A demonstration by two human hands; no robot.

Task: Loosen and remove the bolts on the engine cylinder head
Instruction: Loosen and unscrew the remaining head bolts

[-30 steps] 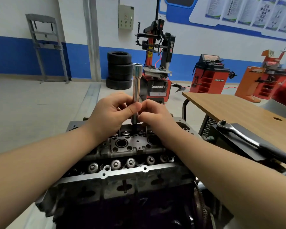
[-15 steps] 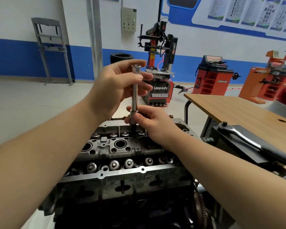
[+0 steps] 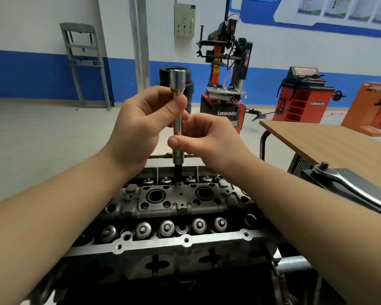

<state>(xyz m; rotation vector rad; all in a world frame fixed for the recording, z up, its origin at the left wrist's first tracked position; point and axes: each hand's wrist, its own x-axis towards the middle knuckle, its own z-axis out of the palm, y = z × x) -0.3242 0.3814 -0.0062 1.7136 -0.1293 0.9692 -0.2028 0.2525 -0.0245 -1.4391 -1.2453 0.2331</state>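
The extension (image 3: 177,119) is a rigid, polished steel bar: moderately heavy, slippery under bare fingers. Judged best gripped on the shaft, high and low, to keep it plumb. It stands upright, chrome, with a wide drive end on top and a dark lower end entering a bolt bore at the far side of the head (image 3: 180,201). The bolt itself is hidden. The left hand (image 3: 141,126) pinches the upper shaft; the right hand (image 3: 207,137) grips the lower shaft. A ratchet (image 3: 348,188) lies apart on the desk (image 3: 330,142).
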